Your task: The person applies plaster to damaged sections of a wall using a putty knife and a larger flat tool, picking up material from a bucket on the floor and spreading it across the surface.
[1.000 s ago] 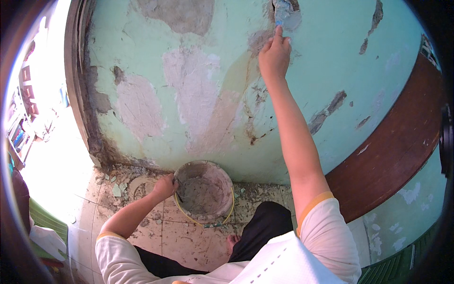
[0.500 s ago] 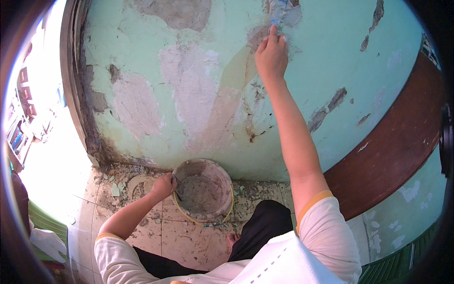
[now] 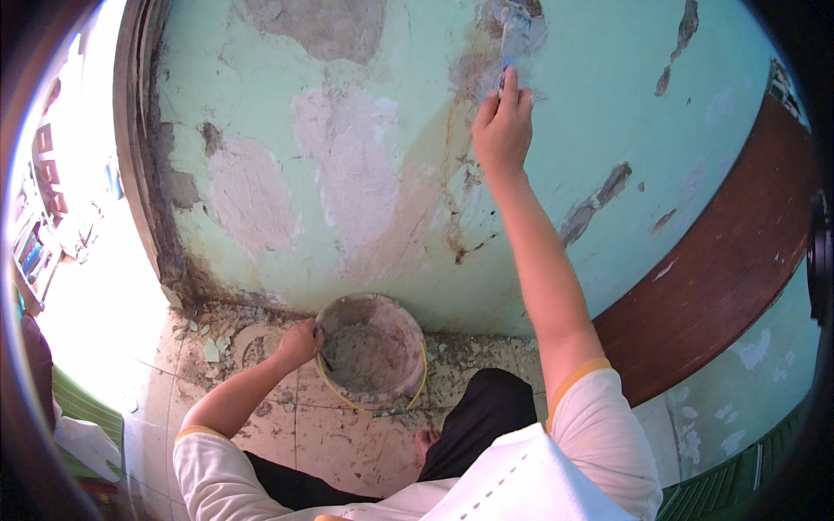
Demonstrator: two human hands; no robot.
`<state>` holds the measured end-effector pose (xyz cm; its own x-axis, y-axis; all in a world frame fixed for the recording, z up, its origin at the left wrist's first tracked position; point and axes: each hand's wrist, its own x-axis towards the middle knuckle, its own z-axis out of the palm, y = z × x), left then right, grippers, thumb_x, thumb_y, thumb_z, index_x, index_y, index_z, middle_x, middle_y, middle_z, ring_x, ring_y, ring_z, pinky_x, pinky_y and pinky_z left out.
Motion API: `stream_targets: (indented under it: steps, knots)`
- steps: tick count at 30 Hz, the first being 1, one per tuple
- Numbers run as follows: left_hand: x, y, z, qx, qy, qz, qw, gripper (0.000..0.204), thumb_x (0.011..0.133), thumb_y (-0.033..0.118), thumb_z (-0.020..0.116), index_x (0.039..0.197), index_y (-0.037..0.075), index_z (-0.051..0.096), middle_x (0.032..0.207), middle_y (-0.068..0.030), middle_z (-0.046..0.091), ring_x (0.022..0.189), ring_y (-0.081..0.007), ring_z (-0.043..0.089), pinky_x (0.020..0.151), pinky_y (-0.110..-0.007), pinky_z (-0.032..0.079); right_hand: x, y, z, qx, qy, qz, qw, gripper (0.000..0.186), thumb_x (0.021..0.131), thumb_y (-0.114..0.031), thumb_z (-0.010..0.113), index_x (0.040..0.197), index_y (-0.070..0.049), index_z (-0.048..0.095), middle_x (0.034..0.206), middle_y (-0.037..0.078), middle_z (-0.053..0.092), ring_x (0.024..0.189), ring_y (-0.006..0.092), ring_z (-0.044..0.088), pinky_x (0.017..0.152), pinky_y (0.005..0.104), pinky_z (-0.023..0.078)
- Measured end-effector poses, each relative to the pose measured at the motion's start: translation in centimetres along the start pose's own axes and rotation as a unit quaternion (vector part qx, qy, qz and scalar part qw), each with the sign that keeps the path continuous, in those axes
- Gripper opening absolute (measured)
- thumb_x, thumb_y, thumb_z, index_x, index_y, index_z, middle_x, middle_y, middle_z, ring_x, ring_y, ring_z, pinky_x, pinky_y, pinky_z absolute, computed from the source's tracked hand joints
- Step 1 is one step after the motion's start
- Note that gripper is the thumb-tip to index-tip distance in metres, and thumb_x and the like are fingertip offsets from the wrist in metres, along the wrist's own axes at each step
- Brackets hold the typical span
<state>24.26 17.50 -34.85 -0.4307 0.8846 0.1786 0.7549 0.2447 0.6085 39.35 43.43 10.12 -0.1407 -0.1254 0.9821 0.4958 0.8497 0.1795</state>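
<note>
High on the green wall (image 3: 347, 226), my right hand (image 3: 504, 130) grips a putty knife (image 3: 512, 39) with a blue part by the handle. Its blade is smeared with grey plaster and lies against a patch of bare, damaged wall. Down at the floor, my left hand (image 3: 301, 341) is closed at the left rim of a bucket (image 3: 413, 330); a dark handle-like thing shows at its fingers, too small to name. Grey wet plaster (image 3: 360, 352) coats the bucket's bottom and sides. A yellow carrying handle (image 3: 347, 399) hangs along the bucket's near side.
Paint flakes and crumbled plaster (image 3: 211, 350) litter the tiled floor along the wall. A worn wooden frame (image 3: 139, 156) edges a bright opening on the left. At the right stands a curved brown wooden panel (image 3: 695, 269). Green slatted furniture (image 3: 87, 417) is at lower left.
My right hand has come slightly down the wall with the putty knife, and more of its plaster-covered blade shows. My left hand stays at the bucket rim.
</note>
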Motion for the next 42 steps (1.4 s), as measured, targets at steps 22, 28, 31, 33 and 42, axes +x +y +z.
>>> stream_targets:
  steps: [22, 28, 31, 33, 42]
  knots:
    - [-0.2, 0.8, -0.6, -0.010, 0.001, 0.009, 1.000, 0.026, 0.088, 0.022, 0.058, 0.096, -0.003, 0.056, 0.089, -0.0283, 0.064, 0.087, -0.0461, 0.063, 0.078, -0.053, 0.051, -1.1, 3.8, -2.6, -0.073, -0.075, -0.016, 0.994, 0.048, 0.092, -0.016, 0.057, 0.138, -0.008, 0.050, 0.099, 0.017, 0.053, 0.081, 0.0341, 0.062, 0.064, 0.0451, 0.055]
    - [-0.3, 0.9, -1.3, -0.013, -0.004, 0.013, 1.000, 0.026, 0.088, 0.022, 0.058, 0.097, -0.003, 0.057, 0.092, -0.0278, 0.064, 0.090, -0.0456, 0.063, 0.080, -0.052, 0.051, 3.5, 2.1, 0.9, -0.070, -0.002, -0.034, 0.997, 0.042, 0.093, -0.015, 0.056, 0.135, -0.010, 0.056, 0.098, 0.013, 0.054, 0.076, 0.0313, 0.063, 0.060, 0.0429, 0.054]
    - [-0.4, 1.2, -1.4, -0.017, 0.004, 0.017, 1.000, 0.026, 0.088, 0.022, 0.058, 0.097, -0.003, 0.057, 0.093, -0.0277, 0.064, 0.090, -0.0454, 0.063, 0.081, -0.052, 0.051, 3.3, 2.3, 1.4, -0.115, -0.045, -0.031, 0.992, 0.043, 0.093, -0.016, 0.056, 0.136, -0.011, 0.056, 0.097, 0.013, 0.054, 0.077, 0.0312, 0.063, 0.061, 0.0427, 0.054]
    - [-0.3, 1.3, -1.5, -0.011, -0.008, 0.009, 1.000, 0.026, 0.088, 0.022, 0.058, 0.096, -0.003, 0.057, 0.094, -0.0278, 0.064, 0.091, -0.0454, 0.063, 0.081, -0.052, 0.051, 1.3, 2.9, 0.4, -0.141, -0.077, -0.029, 0.987, 0.043, 0.093, -0.017, 0.056, 0.136, -0.011, 0.055, 0.097, 0.012, 0.054, 0.076, 0.0311, 0.063, 0.060, 0.0430, 0.054]
    - [0.0, 0.4, -0.1, -0.036, 0.006, 0.013, 0.999, 0.029, 0.087, 0.024, 0.059, 0.099, -0.002, 0.057, 0.093, -0.0286, 0.064, 0.089, -0.0471, 0.063, 0.079, -0.054, 0.051, -1.7, 6.9, -3.2, -0.105, -0.079, -0.056, 0.990, 0.046, 0.093, -0.015, 0.057, 0.138, -0.011, 0.051, 0.094, 0.013, 0.051, 0.080, 0.0306, 0.061, 0.058, 0.0408, 0.055]
